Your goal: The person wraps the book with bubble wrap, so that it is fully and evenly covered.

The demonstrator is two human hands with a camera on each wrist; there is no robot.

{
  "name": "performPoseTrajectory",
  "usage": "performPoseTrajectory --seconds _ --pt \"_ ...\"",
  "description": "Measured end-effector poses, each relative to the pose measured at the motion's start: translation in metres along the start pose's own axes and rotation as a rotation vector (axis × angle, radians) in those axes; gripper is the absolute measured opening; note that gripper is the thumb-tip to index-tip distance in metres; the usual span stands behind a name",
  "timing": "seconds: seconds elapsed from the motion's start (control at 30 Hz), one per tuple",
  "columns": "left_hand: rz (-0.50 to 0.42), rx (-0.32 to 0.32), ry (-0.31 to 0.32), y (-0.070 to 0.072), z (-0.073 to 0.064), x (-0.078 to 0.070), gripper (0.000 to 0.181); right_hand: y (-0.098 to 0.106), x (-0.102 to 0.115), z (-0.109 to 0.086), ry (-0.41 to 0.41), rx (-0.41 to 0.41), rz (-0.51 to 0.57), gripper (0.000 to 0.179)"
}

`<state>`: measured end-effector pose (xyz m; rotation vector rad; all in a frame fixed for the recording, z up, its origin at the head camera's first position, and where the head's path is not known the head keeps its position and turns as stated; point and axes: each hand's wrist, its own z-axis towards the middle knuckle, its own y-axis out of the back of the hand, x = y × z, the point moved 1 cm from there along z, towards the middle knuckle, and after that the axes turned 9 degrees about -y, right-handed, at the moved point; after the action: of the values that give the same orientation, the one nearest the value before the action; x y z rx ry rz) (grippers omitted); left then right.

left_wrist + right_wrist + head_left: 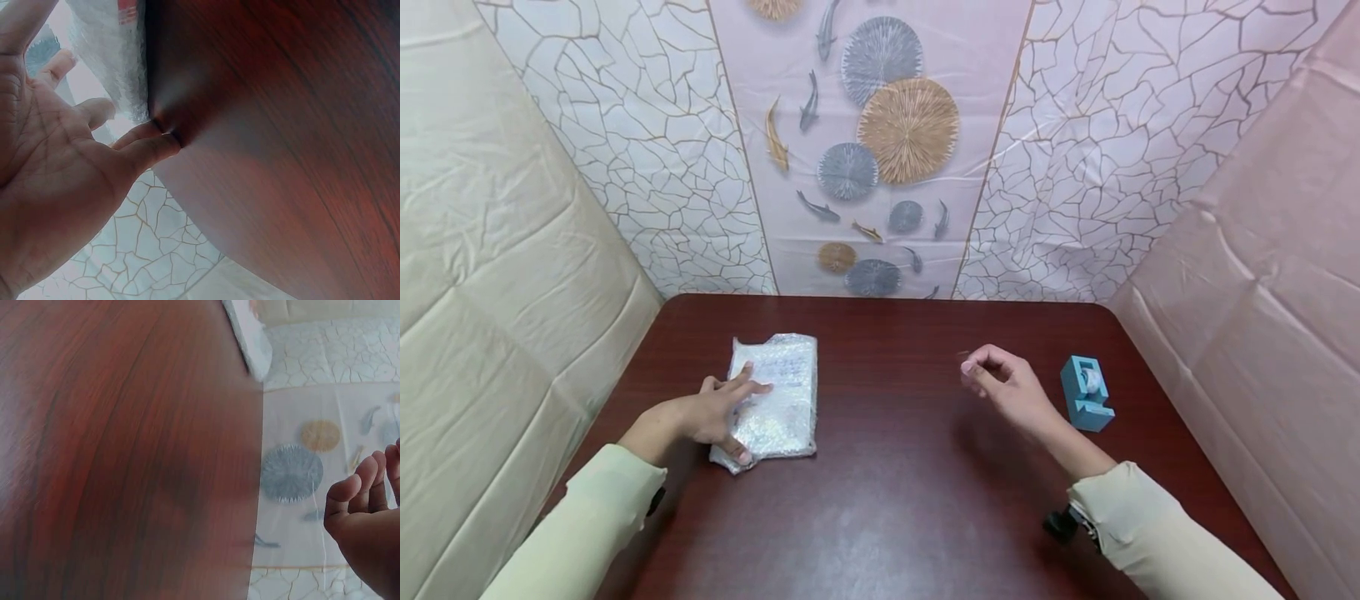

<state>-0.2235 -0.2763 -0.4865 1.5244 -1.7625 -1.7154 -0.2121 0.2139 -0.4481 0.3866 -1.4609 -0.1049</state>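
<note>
A flat package in clear bubble wrap [778,396] lies on the left part of the table. My left hand [715,412] rests on its left side with the fingers spread, the thumb near the package's lower edge. In the left wrist view the wrapped package [119,50] shows beyond the palm. Over the table to the right, my right hand [1007,385] is raised, thumb and index finger pinched together. A thin, barely visible strip at those fingertips looks like a piece of clear tape. The right wrist view shows curled fingers [350,494] but not what they pinch.
A light-blue tape dispenser [1086,396] with a roll of clear tape stands right of my right hand. The dark red-brown table [880,500] has rounded far corners. Patterned sheeting [865,208] hangs behind it, and pale cloth walls [1262,292] flank both sides.
</note>
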Motion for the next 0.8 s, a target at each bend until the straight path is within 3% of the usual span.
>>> performPoseTrajectory --seconds 0.37,0.8 --pt "-0.014 0.000 -0.001 0.001 -0.002 -0.001 0.124 -0.033 0.023 0.025 -0.004 0.117 -0.103 0.013" --pt "-0.016 -0.018 -0.008 0.002 -0.004 -0.004 0.124 -0.078 0.039 0.055 0.020 0.251 -0.085 0.015"
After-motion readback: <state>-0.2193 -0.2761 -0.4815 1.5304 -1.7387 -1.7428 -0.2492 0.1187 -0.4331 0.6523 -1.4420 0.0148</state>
